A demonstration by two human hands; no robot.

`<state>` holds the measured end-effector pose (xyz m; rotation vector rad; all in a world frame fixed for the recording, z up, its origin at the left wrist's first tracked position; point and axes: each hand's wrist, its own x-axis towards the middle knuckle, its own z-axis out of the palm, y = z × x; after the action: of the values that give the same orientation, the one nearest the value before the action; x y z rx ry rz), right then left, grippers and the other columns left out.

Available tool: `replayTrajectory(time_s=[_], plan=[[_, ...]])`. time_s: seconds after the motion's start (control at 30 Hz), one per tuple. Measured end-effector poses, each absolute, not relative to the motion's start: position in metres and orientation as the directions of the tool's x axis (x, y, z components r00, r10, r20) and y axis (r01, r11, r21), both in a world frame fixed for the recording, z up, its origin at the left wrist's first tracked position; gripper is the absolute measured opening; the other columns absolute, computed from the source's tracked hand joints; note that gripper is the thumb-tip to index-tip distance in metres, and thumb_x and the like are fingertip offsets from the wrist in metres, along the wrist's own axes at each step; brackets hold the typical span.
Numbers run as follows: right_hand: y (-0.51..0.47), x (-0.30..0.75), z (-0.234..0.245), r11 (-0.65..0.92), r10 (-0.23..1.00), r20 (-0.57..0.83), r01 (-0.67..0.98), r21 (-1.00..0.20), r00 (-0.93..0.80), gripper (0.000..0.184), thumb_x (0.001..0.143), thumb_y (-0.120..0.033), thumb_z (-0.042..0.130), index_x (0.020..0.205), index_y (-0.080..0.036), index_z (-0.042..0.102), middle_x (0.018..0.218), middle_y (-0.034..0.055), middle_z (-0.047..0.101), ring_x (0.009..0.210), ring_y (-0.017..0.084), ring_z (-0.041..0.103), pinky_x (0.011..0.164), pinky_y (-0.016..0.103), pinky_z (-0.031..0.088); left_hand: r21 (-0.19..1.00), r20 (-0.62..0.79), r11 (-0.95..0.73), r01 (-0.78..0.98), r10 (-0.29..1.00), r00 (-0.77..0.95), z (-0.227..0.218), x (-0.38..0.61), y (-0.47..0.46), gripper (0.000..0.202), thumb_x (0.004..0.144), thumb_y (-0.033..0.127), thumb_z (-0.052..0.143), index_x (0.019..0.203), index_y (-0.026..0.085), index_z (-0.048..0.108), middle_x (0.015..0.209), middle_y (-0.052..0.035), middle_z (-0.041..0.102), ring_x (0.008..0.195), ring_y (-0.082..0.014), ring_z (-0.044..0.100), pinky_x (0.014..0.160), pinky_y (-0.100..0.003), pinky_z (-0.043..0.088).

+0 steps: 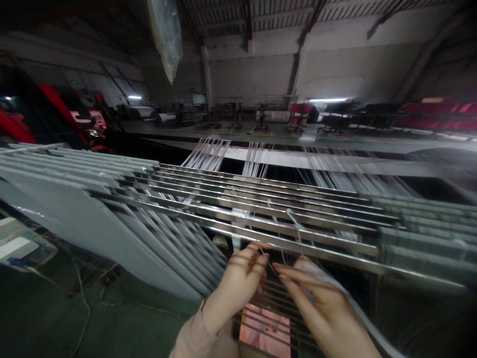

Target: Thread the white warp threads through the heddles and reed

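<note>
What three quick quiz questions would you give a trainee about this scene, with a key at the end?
1. Which has a beige sleeve at its wrist: the left hand or the right hand?
2. True or false: white threads run down among the steel bars.
3. What bright colour stands out on the machine at the far left of the view?

Key: 1. The left hand. 2. True. 3. Red.
</note>
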<state>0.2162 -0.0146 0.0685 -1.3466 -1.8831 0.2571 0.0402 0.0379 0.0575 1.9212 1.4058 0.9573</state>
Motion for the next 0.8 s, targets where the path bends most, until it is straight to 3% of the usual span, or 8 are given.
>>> replayTrajectory(time_s=[0.07,0.17,0.27,0.43,0.53,0.6,0.67,0.8], plan=[[-0.013,0.211,0.07,0.409,0.883,0.453,0.677,-0.611,-0.124,0.021,0.092,-0.032,0.056,0.101,-0.027,0.075,0.104,0.0033,0.075,0.102,0.022,0.07,0.087,0.032,0.059,0.831,0.268,-0.335,0.444,0.941,0.208,0.064,0.035,0.023,0.028,0.095,0.026,0.043,0.098,0.019,0.07,0.068,-0.0005,0.069,0.048,-0.0116,0.062,0.052,-0.02,0.049],[-0.009,0.199,0.072,0.375,0.912,0.394,0.62,-0.689,-0.113,0.025,0.094,-0.033,0.052,0.101,-0.025,0.074,0.102,0.0043,0.076,0.099,0.022,0.071,0.087,0.035,0.059,0.792,0.365,-0.462,0.399,0.882,0.296,0.075,0.027,-0.003,0.023,0.094,0.023,0.047,0.091,0.021,0.069,0.079,-0.0024,0.071,0.071,-0.0161,0.067,0.07,-0.024,0.049],[-0.005,0.193,0.074,0.353,0.922,0.375,0.602,-0.716,-0.095,0.021,0.09,-0.033,0.056,0.095,-0.024,0.075,0.096,0.004,0.076,0.095,0.023,0.071,0.09,0.04,0.056,0.742,0.267,-0.452,0.495,0.877,0.399,0.08,0.021,-0.013,0.023,0.092,0.018,0.047,0.08,0.021,0.066,0.073,-0.0016,0.068,0.071,-0.0172,0.065,0.067,-0.025,0.045],[-0.014,0.201,0.08,0.329,0.929,0.364,0.603,-0.727,-0.068,0.018,0.088,-0.032,0.057,0.087,-0.024,0.073,0.088,0.0028,0.075,0.089,0.022,0.07,0.087,0.037,0.056,0.95,0.157,-0.213,0.227,0.958,0.241,0.066,0.015,-0.005,0.023,0.097,0.029,0.045,0.085,0.019,0.062,0.066,0.0023,0.057,0.054,-0.0112,0.056,0.055,-0.021,0.042],[-0.023,0.205,0.085,0.306,0.936,0.348,0.609,-0.732,-0.053,0.017,0.09,-0.033,0.057,0.09,-0.026,0.072,0.092,0.0022,0.074,0.097,0.023,0.068,0.096,0.042,0.049,0.957,0.257,-0.27,0.109,0.959,0.118,0.061,0.017,-0.01,0.021,0.096,0.03,0.047,0.087,0.019,0.062,0.077,0.0,0.059,0.063,-0.0122,0.059,0.06,-0.021,0.045],[-0.024,0.202,0.087,0.305,0.942,0.33,0.593,-0.745,-0.069,0.018,0.091,-0.032,0.056,0.093,-0.024,0.072,0.094,0.0037,0.074,0.099,0.024,0.066,0.099,0.043,0.046,0.901,0.405,-0.415,0.126,0.909,0.093,0.065,0.02,-0.019,0.02,0.096,0.027,0.047,0.086,0.02,0.063,0.093,-0.004,0.061,0.084,-0.0158,0.061,0.074,-0.024,0.047],[-0.021,0.198,0.089,0.318,0.944,0.31,0.564,-0.762,-0.114,0.018,0.092,-0.029,0.055,0.093,-0.022,0.071,0.096,0.005,0.074,0.098,0.022,0.066,0.097,0.04,0.047,0.844,0.472,-0.513,0.159,0.85,0.234,0.073,0.022,-0.026,0.019,0.095,0.022,0.047,0.087,0.021,0.064,0.096,-0.0036,0.064,0.093,-0.017,0.061,0.082,-0.025,0.045],[-0.016,0.193,0.089,0.353,0.933,0.331,0.529,-0.772,-0.141,0.016,0.09,-0.027,0.056,0.09,-0.023,0.071,0.093,0.002,0.074,0.093,0.018,0.068,0.09,0.031,0.051,0.821,0.29,-0.461,0.336,0.844,0.45,0.078,0.02,-0.024,0.019,0.095,0.019,0.047,0.086,0.021,0.064,0.079,0.0006,0.067,0.076,-0.0152,0.062,0.073,-0.025,0.044]])
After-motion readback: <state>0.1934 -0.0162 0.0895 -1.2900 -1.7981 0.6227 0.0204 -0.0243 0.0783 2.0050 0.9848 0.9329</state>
